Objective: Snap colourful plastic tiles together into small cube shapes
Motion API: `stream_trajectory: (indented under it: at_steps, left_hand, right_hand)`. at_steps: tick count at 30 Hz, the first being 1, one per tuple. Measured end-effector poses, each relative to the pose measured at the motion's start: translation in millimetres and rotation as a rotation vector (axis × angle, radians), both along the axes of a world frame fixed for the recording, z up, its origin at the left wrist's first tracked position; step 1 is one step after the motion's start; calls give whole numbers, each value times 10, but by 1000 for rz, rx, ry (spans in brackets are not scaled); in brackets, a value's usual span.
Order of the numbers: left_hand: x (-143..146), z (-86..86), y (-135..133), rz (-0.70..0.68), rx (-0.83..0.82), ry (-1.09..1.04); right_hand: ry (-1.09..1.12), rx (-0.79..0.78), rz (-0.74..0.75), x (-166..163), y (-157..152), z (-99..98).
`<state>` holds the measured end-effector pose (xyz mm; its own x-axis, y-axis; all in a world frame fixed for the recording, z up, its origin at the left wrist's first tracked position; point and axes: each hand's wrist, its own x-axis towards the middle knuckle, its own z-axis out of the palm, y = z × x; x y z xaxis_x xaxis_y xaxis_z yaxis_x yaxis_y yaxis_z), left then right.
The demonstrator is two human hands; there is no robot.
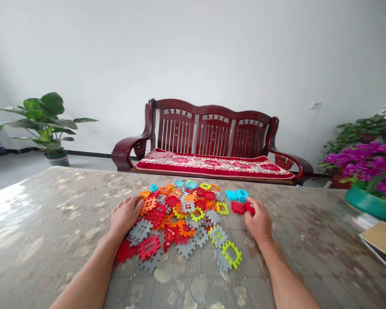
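A heap of flat, toothed plastic tiles (183,219) in red, orange, grey, lime and blue lies on the marbled table (51,223). My left hand (125,215) rests on the heap's left edge, fingers curled around an orange tile (148,203). My right hand (259,219) is at the heap's right side, fingertips pinching a red tile (248,207). Beside it lies another red tile (237,207), and two joined blue tiles (237,195) sit just beyond. A lime frame tile (232,253) lies nearest me.
A dark wooden bench (212,137) with a red cushion stands behind the table. A leafy potted plant (45,124) is at far left. Purple flowers in a green pot (371,182) and a book or board (382,240) sit at the table's right.
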<state>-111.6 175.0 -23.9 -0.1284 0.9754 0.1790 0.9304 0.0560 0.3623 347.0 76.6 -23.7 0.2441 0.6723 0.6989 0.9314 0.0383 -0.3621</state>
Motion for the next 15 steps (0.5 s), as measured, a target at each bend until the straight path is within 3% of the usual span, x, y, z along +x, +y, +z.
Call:
stream_trajectory:
  at_steps: [6,10,15]
  left_hand:
    - [21,45,-23,5,-9,2]
    - [29,51,-34,12,1,1]
    - [28,49,-42,14,17,-4]
  right_hand:
    - [49,-215,344,-462,-39,98]
    - [54,-535,387,-671,-102,313]
    - [40,-840,367,-668,-193,562]
